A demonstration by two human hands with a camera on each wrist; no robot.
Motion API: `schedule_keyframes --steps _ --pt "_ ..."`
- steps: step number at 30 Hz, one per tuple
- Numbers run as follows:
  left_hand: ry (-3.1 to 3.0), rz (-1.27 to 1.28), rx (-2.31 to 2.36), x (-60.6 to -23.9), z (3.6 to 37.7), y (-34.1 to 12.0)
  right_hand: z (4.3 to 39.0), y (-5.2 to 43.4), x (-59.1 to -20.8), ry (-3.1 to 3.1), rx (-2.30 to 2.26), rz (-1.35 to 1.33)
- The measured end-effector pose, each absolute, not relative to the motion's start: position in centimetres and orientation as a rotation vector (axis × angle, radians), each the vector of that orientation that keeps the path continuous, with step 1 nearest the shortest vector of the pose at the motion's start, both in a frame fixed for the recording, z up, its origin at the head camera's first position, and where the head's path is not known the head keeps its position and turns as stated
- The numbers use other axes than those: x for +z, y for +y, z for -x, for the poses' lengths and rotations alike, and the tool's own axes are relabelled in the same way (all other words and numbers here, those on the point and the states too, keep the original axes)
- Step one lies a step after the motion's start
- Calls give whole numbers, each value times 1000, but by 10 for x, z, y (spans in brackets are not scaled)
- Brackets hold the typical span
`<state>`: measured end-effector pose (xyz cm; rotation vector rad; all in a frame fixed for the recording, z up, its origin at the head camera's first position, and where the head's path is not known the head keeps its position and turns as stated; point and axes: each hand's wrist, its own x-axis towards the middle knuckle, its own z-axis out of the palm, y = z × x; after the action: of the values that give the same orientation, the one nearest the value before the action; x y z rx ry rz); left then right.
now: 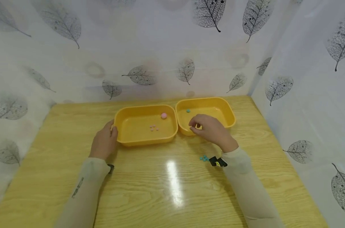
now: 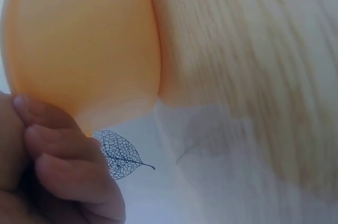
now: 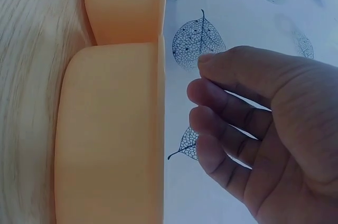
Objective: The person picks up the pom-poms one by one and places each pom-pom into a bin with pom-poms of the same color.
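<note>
My left hand [image 1: 104, 142] grips the left rim of the left yellow tray [image 1: 138, 142]. In the left wrist view its bent fingers [image 2: 68, 176] are at the tray's [image 2: 90, 39] edge. Inside that tray lie a larger pink ball [image 1: 163, 116] and several tiny pink beads [image 1: 153, 128]. Over the near left part of the right yellow tray [image 1: 229, 115] is my right hand [image 1: 209, 126], its fingers bent and the thumb tip close to the index fingertip. Nothing shows between those tips; a tiny bead could be hidden there. A blue ball [image 1: 188, 110] lies in this tray.
Several small blue beads [image 1: 204, 158] are in a cluster on the wooden table [image 1: 144, 190], just beside the right wrist camera [image 1: 218, 161]. The two trays stand side by side near the back edge. A leaf-patterned curtain [image 1: 161, 50] rises behind and at both sides.
</note>
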<state>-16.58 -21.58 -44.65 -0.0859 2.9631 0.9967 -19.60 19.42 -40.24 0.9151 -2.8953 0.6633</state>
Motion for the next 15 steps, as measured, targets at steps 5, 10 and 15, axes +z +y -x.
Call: schedule_keyframes --steps 5,10,15 --pt "2989 77 985 -443 167 -216 195 198 -400 -2846 661 -904" --pt "2997 77 1001 -443 167 -223 195 200 -399 -2839 650 -894" --pt "3018 75 1004 -445 166 -236 196 200 -402 -2888 616 -871"
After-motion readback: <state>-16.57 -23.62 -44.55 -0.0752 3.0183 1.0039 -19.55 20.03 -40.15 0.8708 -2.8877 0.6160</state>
